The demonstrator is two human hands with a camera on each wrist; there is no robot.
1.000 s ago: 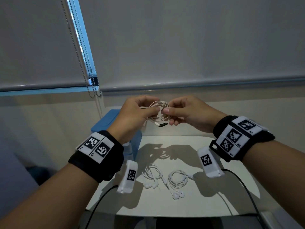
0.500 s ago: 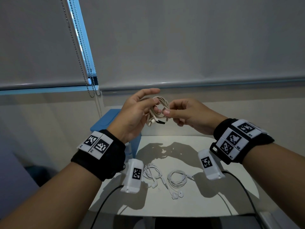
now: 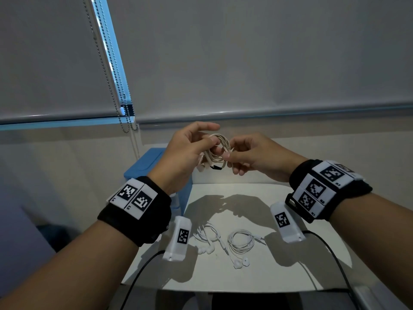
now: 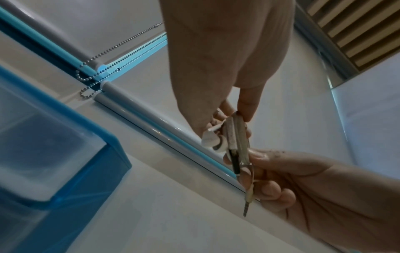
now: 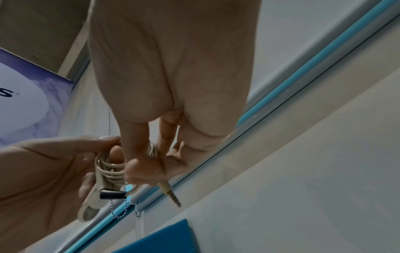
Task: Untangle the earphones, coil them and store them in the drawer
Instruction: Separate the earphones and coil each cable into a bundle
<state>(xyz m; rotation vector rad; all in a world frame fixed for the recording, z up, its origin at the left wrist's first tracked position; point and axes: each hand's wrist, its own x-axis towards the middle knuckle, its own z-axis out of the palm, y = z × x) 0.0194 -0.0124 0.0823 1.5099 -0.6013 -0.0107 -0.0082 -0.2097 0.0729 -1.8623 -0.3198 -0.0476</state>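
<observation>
A coil of beige earphones (image 3: 220, 148) is held in the air above the table's far edge. My left hand (image 3: 212, 144) grips the coil with thumb and lower fingers, its index finger stretched out above. My right hand (image 3: 228, 154) pinches the cable's plug end against the coil. In the left wrist view the coil (image 4: 234, 137) hangs edge-on, earbuds at its left, with the jack (image 4: 246, 203) sticking out under the right hand's fingers (image 4: 270, 188). The right wrist view shows the jack (image 5: 171, 193) pointing down-right below my thumb. A blue drawer unit (image 3: 145, 162) stands left of the table.
Two coiled white earphone sets (image 3: 207, 239) (image 3: 241, 242) lie on the white table (image 3: 257, 280) below my wrists. Black cables run off the table's front edge. A roller blind with bead chains (image 3: 120, 86) covers the window behind.
My left index finger has lifted off the coil and straightened. Both hands have risen a little, and the coil has turned between them.
</observation>
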